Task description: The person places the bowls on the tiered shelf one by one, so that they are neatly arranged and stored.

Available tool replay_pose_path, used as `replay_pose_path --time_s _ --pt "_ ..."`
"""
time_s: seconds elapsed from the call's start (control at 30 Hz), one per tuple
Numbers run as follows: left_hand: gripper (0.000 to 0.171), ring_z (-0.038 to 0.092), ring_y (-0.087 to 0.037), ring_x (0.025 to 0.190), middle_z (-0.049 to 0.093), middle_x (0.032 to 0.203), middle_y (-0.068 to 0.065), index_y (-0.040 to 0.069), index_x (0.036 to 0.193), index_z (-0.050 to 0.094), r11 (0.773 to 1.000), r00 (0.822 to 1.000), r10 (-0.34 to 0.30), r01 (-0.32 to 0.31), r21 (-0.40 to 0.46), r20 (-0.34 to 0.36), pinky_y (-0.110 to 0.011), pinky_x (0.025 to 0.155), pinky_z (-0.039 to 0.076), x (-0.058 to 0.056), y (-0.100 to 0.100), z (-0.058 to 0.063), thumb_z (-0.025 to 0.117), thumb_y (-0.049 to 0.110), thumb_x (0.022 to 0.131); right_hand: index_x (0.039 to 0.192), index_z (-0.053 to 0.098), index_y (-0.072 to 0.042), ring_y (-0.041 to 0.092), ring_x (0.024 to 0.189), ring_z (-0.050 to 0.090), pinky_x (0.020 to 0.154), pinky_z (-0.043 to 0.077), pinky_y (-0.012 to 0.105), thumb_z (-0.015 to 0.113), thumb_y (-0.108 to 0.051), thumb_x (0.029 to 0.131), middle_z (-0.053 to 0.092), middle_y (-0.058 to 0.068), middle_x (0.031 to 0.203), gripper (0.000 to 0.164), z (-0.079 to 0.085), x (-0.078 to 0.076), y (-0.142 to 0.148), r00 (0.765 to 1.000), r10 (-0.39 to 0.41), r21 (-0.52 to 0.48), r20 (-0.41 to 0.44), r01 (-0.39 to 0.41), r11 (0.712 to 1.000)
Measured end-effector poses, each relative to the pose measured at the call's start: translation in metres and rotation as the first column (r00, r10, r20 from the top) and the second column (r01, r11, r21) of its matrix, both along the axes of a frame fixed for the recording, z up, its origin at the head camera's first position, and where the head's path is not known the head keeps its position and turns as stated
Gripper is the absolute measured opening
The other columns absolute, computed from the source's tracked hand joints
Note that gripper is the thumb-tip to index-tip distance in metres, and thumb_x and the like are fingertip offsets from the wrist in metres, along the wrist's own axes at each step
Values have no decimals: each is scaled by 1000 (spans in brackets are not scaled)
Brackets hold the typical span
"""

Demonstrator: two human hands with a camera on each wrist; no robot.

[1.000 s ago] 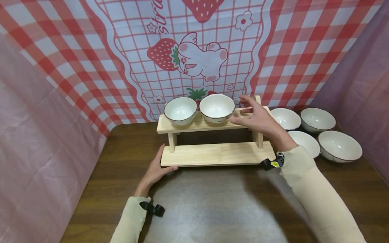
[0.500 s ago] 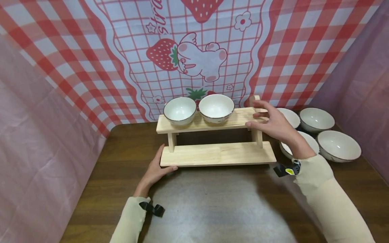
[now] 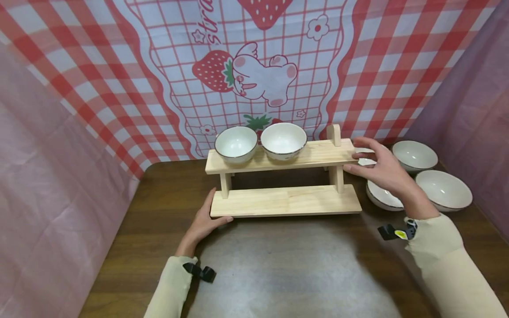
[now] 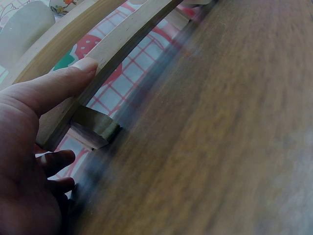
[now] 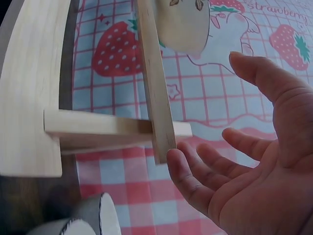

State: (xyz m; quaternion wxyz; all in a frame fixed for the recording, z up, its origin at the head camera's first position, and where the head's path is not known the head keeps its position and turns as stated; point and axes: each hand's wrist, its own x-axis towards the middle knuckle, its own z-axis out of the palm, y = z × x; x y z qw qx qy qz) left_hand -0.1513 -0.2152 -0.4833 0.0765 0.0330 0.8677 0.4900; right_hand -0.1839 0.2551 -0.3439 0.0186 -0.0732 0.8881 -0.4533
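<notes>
The left hand is gripping the wooden rack by the left end of its lower board, while the right hand, relaxed and holding nothing, is hanging at the upper board's right end. Two bowls are sitting side by side on the rack's upper board, and four more bowls are standing on the worktop to its right.

The left arm and right arm are slanting forward in pale sleeves. The left hand is gripping: its thumb is lying nearly straight on top, while its other fingers are bending beneath. Farther forward, the right hand is hovering loosely spread, its thumb standing apart, its other fingers curving gently, its palm facing the wrist camera.
</notes>
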Motion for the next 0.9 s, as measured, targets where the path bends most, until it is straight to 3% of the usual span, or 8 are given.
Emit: replay_pose_path --time_s 0.13,0.23,0.37,0.57,0.7,0.9 --pt "110 26 -35 153 25 167 -14 19 163 11 1000 1000 -2 2 7 7 -57 122 25 -1 0 0 84 32 81 157 25 -8 39 134 46 74 41 0 74 -31 92 31 22 160 85 -2 6 10 999 -33 24 2 33 999" --pt "110 24 -35 154 24 167 -13 19 163 10 1000 1000 -3 3 7 6 -58 123 24 -1 -1 0 83 32 82 157 27 -9 11 123 53 72 44 2 74 -29 92 33 22 159 83 -3 9 20 999 -48 48 -17 49 998" --pt "110 24 -35 154 24 167 -13 19 163 10 1000 1000 -6 6 1 4 -58 122 24 -2 -1 0 83 33 82 156 28 -8 -20 99 43 71 43 1 73 -28 92 36 24 156 81 -9 11 36 997 -60 75 -43 63 995" --pt "110 25 -35 153 25 167 -14 20 163 11 1000 1000 -2 2 6 5 -58 122 25 0 -1 0 84 32 81 158 25 -7 -22 97 40 70 42 1 71 -30 93 35 27 154 82 -16 13 61 996 -88 91 -33 91 992" --pt "110 27 -36 153 26 166 -14 19 163 12 1000 1000 1 -1 5 -4 -58 122 25 0 -1 0 84 30 81 158 27 -13 -22 97 42 69 43 1 71 -31 94 34 22 153 80 -19 16 77 992 -124 89 -29 126 988" --pt "110 27 -36 152 26 166 -15 19 163 11 1000 1000 -4 4 -4 0 -58 121 26 -1 -1 -1 84 32 81 159 23 -12 -27 90 36 65 37 1 72 -35 92 33 22 156 86 -25 19 99 981 -191 161 -35 194 968"
